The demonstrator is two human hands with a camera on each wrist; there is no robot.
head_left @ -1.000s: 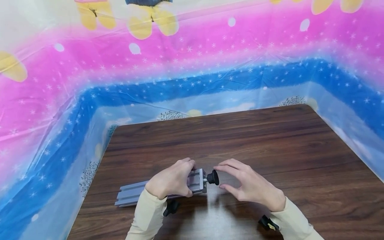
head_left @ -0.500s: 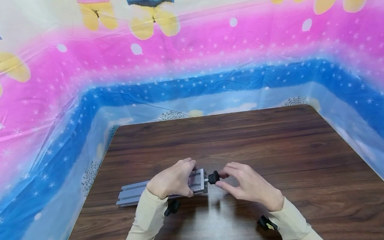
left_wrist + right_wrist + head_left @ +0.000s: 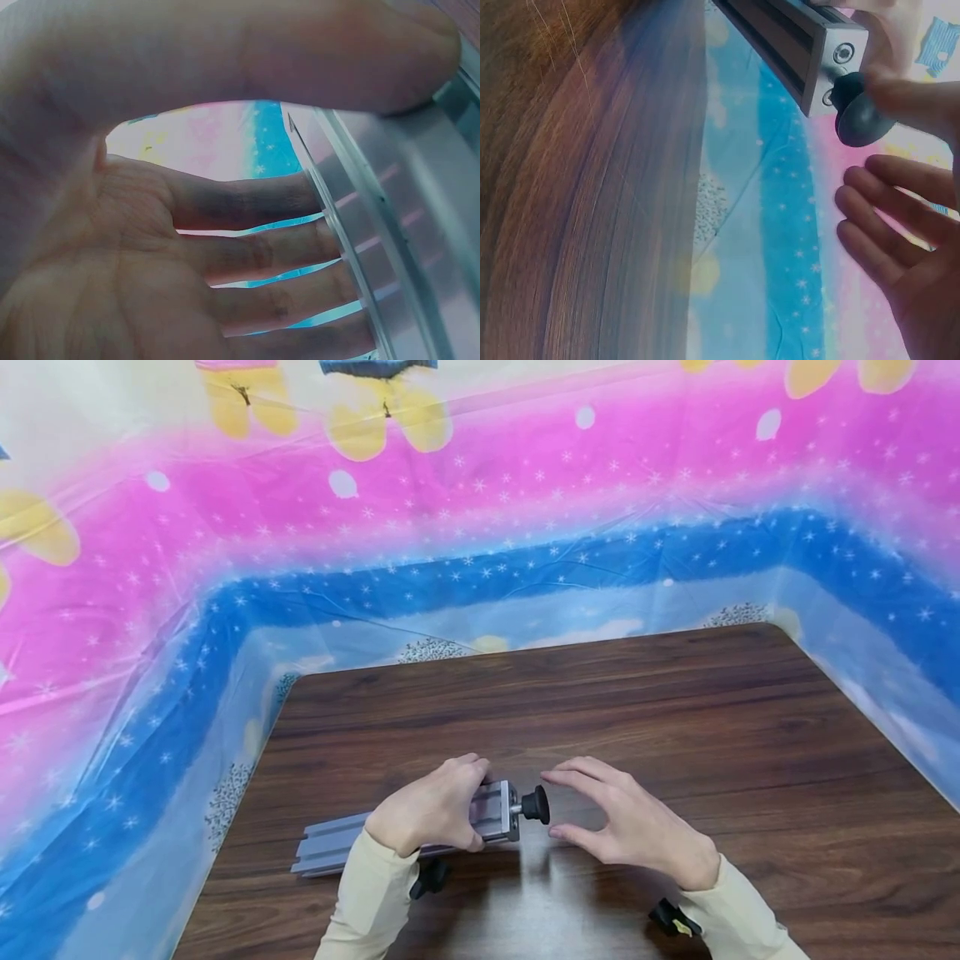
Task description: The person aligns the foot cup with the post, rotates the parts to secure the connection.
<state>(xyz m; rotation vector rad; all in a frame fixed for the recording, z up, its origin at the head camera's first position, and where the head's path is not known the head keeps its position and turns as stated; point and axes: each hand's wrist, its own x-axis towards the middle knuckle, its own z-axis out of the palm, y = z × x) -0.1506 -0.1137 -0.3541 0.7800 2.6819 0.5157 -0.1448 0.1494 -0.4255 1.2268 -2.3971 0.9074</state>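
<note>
A grey aluminium rail [image 3: 333, 845] with lengthwise grooves lies along the table's near left. Its right end carries a metal end plate [image 3: 838, 64] with screws, and a black round knob [image 3: 536, 805] stands out from it on a short metal shaft. My left hand [image 3: 431, 806] grips the rail near that end, thumb on the near side, fingers over the far side; the left wrist view shows the fingers [image 3: 262, 255] against its edge. Just right of the knob, my right hand [image 3: 637, 822] has thumb and fingers spread apart with nothing held. In the right wrist view the thumb overlaps the knob.
Under everything is a dark wood-grain table [image 3: 600, 710]. A pink and blue printed cloth [image 3: 480, 527] hangs behind it and along its sides. Black pieces sit by the left cuff [image 3: 371, 897] and the right cuff [image 3: 738, 914].
My right fingers closed in on the knob half a second ago, then spread apart and drew back slightly right. The knob looks turned. My left hand and the rail hold their place.
</note>
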